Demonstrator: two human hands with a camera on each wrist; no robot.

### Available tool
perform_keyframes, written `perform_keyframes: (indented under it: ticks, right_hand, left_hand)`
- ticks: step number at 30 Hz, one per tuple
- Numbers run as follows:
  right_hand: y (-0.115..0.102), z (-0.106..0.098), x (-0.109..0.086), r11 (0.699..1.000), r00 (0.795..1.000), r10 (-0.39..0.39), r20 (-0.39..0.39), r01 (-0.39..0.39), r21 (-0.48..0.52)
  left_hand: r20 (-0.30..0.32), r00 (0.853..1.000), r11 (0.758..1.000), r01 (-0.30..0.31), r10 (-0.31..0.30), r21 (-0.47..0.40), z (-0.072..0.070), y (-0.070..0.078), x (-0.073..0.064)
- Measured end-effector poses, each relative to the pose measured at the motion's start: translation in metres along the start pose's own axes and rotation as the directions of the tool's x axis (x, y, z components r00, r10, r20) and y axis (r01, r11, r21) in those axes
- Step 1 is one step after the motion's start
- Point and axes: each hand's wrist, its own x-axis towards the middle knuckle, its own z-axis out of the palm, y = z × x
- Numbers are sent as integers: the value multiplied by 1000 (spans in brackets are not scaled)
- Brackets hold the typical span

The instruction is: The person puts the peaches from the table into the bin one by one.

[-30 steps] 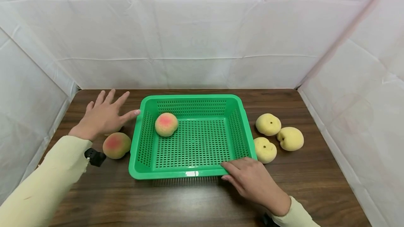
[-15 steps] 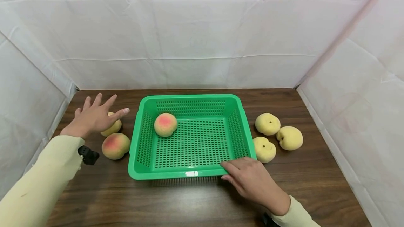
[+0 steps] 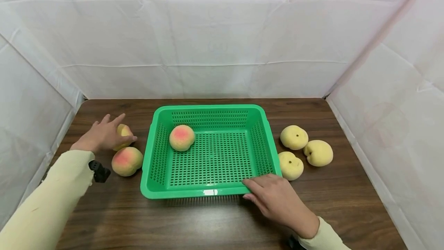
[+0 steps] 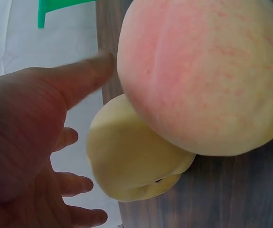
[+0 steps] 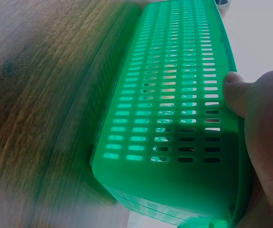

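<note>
My left hand [image 3: 105, 133] hovers over a yellow peach [image 3: 123, 136] at the back left and partly hides it. In the left wrist view its thumb and fingers are spread on either side of that yellow peach [image 4: 131, 147], apparently apart from it. A red-blushed peach [image 3: 127, 161] lies just in front, large in the left wrist view. My right hand [image 3: 277, 200] grips the front right rim of a green plastic basket [image 3: 208, 193], its thumb against the outer wall in the right wrist view. Inside the basket, towards the left, sits one pink-topped peach [image 3: 182, 137].
On the right of the basket lie a yellow peach [image 3: 294, 137], a second yellow peach [image 3: 318, 153] and a third yellow peach [image 3: 290, 166] close to the basket wall. White sheeting [image 3: 215, 49] encloses the dark wooden table [image 3: 194, 227] at the back and sides.
My left hand has moved left, away from the basket rim, then lowered around the back left peach with its fingers drawn in somewhat. The right hand and the basket stay in place.
</note>
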Motion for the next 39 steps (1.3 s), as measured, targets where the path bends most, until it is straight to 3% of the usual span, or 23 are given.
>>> perform_keyframes:
  ticks: [13,28,39]
  right_hand:
    - [0,0,-2,1000,1000,1,1,-1,5]
    - [-1,1,-1,1000,1000,-4,-7,4,-1]
    - [-1,2,-1,1000,1000,-1,-4,1,-2]
  left_hand:
    - [-33,999,1000,-16,16,-5,11,-8,13]
    - [-98,995,1000,-18,20,20,12,-10,11]
    - [-111,994,1000,-11,14,23,9,-8,10]
